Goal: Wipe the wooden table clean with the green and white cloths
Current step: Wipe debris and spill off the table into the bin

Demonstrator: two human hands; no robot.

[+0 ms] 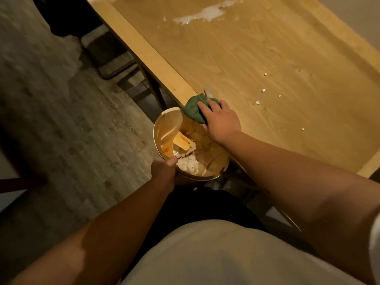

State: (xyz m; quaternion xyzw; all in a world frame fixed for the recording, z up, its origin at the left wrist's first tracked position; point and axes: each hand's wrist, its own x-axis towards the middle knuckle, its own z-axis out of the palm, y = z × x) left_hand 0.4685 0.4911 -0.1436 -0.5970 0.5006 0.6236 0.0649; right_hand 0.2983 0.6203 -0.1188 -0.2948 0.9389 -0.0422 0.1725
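My right hand (220, 120) presses a crumpled green cloth (193, 109) at the near left edge of the wooden table (236, 58). A bit of white material shows just beyond the green cloth; I cannot tell what it is. My left hand (164, 168) grips the rim of a round bin (164, 120) held just below that table edge, under the cloth. Inside the bin lie paper scraps and white crumbs. A white spill (207, 12) sits at the table's far end. Several small white crumbs (263, 90) dot the table to the right of the cloth.
A dark chair frame (115, 62) stands on the floor left of the table. Grey patterned flooring (51, 99) fills the left side. My light shirt and dark trousers fill the bottom of the view.
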